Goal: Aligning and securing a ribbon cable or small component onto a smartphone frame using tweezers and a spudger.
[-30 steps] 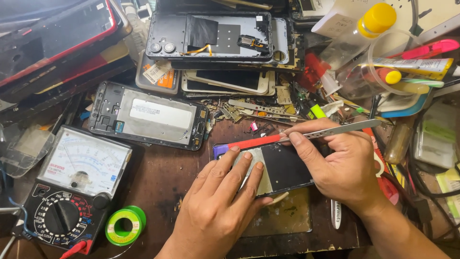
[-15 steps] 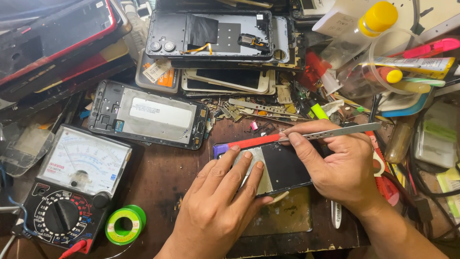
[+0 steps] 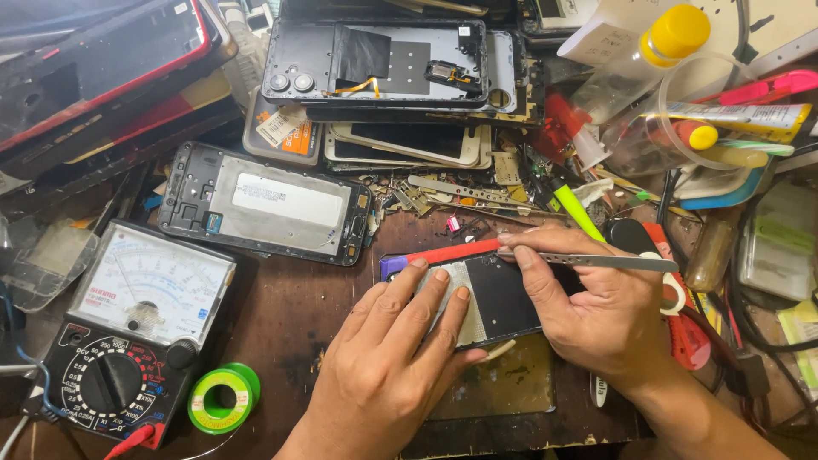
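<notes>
A small phone with a red and purple edge (image 3: 490,294) lies face down on the brown workbench. My left hand (image 3: 388,358) rests flat on its left half, fingertips pressing near the top edge. My right hand (image 3: 596,307) grips a thin metal pry tool (image 3: 609,261), held level, with its tip at the phone's upper edge by the red side. The right part of the phone is hidden under my right hand.
An analog multimeter (image 3: 136,328) and a green solder spool (image 3: 223,398) sit at the left. An opened phone frame (image 3: 268,204) lies behind, more phone shells (image 3: 383,64) stacked beyond. Bottles, tubes and a plastic cup (image 3: 682,111) crowd the right. Cables run along the right edge.
</notes>
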